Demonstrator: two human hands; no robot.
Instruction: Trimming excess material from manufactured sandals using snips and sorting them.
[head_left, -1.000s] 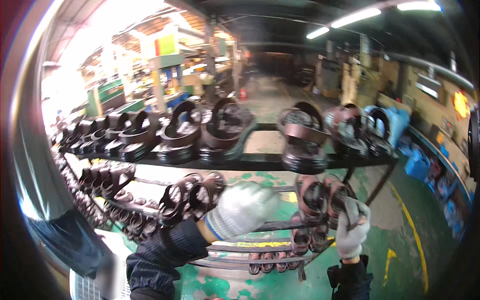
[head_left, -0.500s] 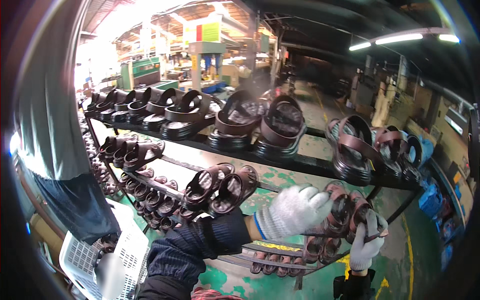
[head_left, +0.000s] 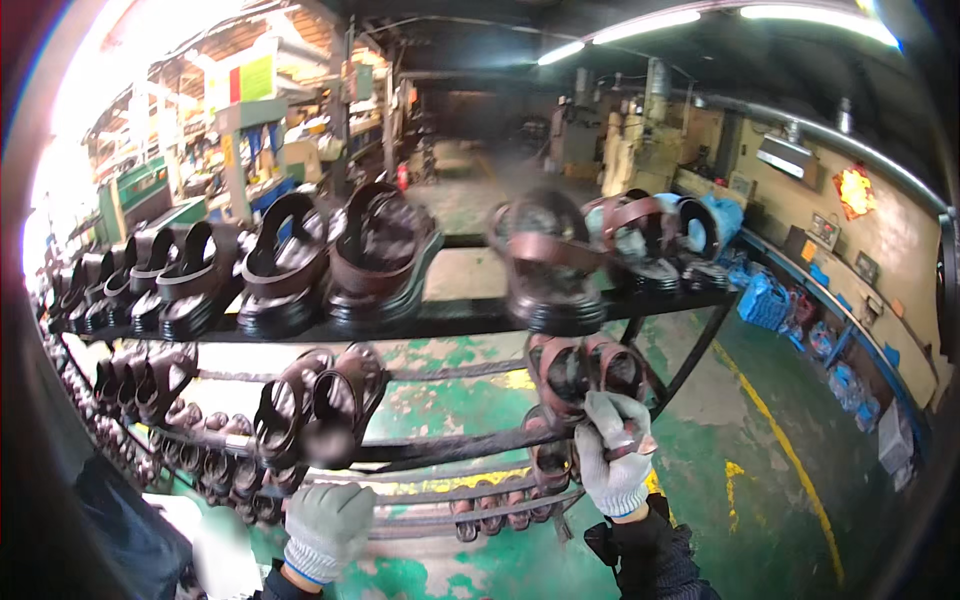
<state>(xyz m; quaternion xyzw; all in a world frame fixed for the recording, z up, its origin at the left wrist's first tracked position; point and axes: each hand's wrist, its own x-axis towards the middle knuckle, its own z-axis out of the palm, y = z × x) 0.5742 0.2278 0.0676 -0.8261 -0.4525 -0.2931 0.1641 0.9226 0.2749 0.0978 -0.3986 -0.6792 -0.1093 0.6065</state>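
The left hand (head_left: 328, 525) is seen low before the rack (head_left: 460, 322), the right hand (head_left: 612, 460) by a brown sandal (head_left: 617, 372); fingers are bent, whether anything is gripped cannot be told.

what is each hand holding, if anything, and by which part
Nothing shows in the left hand. The right hand curls in front of a brown sandal; whether it grips anything, and where, cannot be told.

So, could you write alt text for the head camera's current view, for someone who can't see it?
A gloved right hand is close to brown sandals on a lower tier of a black rack, while the gloved left hand is lower and farther left. More sandals line the top, and the green floor has yellow markings.
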